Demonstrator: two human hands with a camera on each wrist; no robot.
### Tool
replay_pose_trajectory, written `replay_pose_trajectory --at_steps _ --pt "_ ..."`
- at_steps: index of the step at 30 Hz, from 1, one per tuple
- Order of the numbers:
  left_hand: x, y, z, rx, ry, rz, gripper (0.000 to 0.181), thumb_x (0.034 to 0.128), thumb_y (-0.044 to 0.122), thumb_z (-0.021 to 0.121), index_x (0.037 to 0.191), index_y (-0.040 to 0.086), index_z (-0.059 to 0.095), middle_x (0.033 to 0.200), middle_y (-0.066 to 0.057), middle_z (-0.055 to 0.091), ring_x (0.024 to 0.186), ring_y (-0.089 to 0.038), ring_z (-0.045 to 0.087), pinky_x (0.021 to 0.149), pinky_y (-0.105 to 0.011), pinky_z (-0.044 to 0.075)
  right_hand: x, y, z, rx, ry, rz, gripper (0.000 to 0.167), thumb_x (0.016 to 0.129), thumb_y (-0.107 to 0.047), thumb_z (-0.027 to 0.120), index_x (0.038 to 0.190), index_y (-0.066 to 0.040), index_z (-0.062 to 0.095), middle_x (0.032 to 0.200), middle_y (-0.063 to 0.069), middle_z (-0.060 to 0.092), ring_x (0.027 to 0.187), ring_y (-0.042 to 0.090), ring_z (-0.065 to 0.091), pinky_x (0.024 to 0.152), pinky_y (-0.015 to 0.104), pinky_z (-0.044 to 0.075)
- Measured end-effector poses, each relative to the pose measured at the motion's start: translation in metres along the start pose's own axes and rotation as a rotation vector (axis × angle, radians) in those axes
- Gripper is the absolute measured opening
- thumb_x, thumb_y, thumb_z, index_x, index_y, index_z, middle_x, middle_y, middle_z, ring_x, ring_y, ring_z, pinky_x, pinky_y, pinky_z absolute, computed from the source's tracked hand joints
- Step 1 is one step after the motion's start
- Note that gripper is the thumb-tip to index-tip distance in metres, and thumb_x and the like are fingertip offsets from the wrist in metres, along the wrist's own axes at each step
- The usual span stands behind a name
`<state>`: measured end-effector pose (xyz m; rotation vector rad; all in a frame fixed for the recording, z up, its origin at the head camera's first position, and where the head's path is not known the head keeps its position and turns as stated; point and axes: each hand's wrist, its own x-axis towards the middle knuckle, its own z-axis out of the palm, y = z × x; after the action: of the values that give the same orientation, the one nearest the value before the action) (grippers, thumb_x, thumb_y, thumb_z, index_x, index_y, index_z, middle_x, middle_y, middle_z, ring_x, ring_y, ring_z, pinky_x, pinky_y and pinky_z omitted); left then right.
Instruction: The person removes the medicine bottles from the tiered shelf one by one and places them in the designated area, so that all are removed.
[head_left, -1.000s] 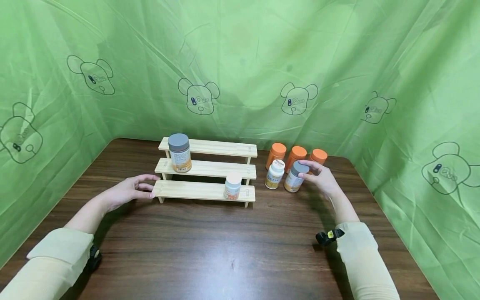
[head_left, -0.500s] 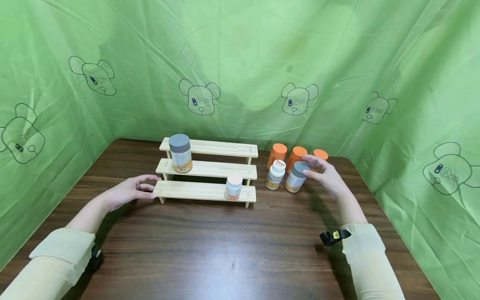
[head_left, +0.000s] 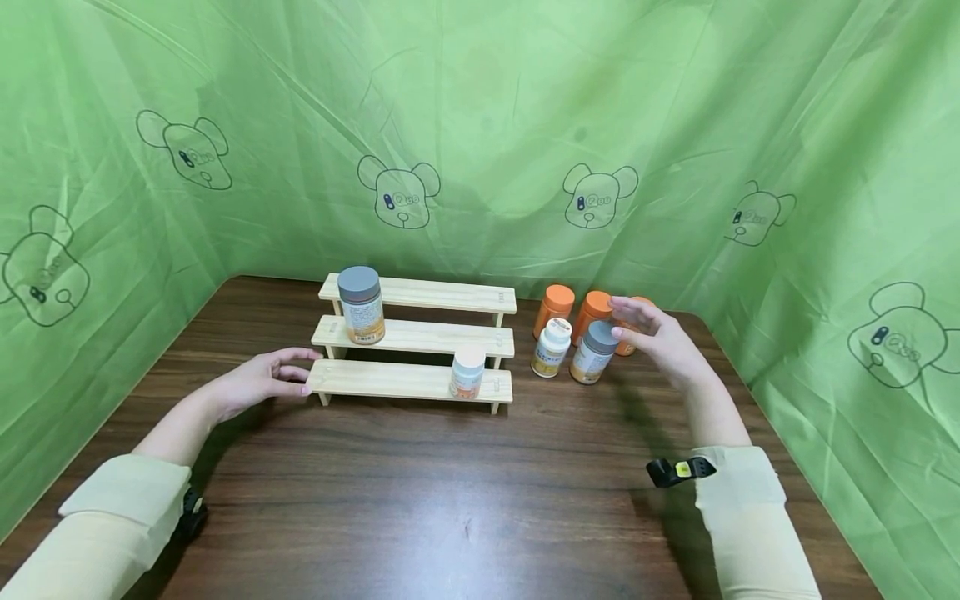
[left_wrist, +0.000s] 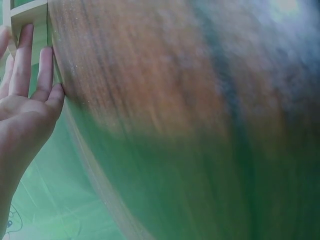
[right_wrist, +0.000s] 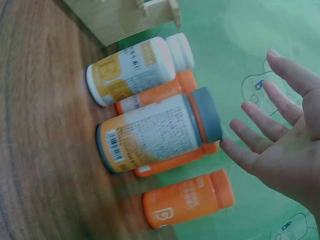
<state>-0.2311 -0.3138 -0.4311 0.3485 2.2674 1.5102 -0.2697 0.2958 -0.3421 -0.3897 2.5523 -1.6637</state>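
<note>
Hovering beside a gray-capped bottle (head_left: 592,358)

The right hand (head_left: 663,343), fingers spread apart, hangs by that upright, cylindrical container on the dark, wood-grained counter (head_left: 420,492). I see the left hand (head_left: 258,386) at a pale wooden three-tier rack (head_left: 397,379), relaxed fingers parted by the lowest step's end.

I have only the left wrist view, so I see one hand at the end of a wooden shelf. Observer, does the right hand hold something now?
Observer: No, the right hand is empty; its fingers are spread beside a grey-capped jar that stands on the table.

Operator: Thank you. Does something stand on the lowest tier of the wooden shelf?

Observer: Yes, one small white bottle stands upright there, toward the right end as the person sees it.
</note>
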Motion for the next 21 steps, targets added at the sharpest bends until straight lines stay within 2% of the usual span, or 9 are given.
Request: replay_pose_trajectory --at_steps 6,12,17,21 --pt "0.0 0.0 0.0 -0.002 -0.001 -0.008 0.068 0.0864 0.015 0.068 0.142 0.003 0.032 0.121 -0.023 0.06 0.1 -0.007 0.061 0.083 -0.022 0.044 -0.002 -0.013 -0.001 0.036 -0.006 0.015 0.054 0.092 -0.019 0.063 0.141 -0.013 0.041 0.145 0.015 0.04 0.134 0.026 0.037 0.093 0.021 0.039" --pt "0.001 -0.002 0.0 0.014 0.001 -0.012 0.068 0.0865 0.017 0.069 0.142 0.003 0.032 0.121 -0.019 0.061 0.101 -0.007 0.061 0.083 -0.022 0.044 -0.005 -0.025 -0.001 0.076 -0.033 -0.005 0.055 0.092 -0.018 0.062 0.142 -0.014 0.04 0.147 0.016 0.038 0.134 0.029 0.036 0.091 0.019 0.041" --pt "0.002 -0.005 -0.001 0.025 0.004 -0.016 0.068 0.0861 0.018 0.069 0.141 0.004 0.032 0.119 -0.015 0.063 0.101 -0.008 0.062 0.084 -0.022 0.043 -0.007 -0.037 0.0 0.123 -0.051 -0.03 0.053 0.092 -0.015 0.061 0.141 -0.013 0.04 0.144 0.007 0.044 0.134 0.031 0.036 0.092 0.022 0.043" --pt "0.003 -0.005 -0.001 0.022 0.005 -0.018 0.068 0.0856 0.018 0.069 0.142 0.005 0.033 0.121 -0.016 0.062 0.102 -0.008 0.061 0.084 -0.022 0.044 -0.009 -0.049 0.003 0.154 -0.053 -0.048 0.053 0.092 -0.015 0.062 0.14 -0.012 0.042 0.14 0.001 0.048 0.133 0.031 0.037 0.092 0.023 0.045"
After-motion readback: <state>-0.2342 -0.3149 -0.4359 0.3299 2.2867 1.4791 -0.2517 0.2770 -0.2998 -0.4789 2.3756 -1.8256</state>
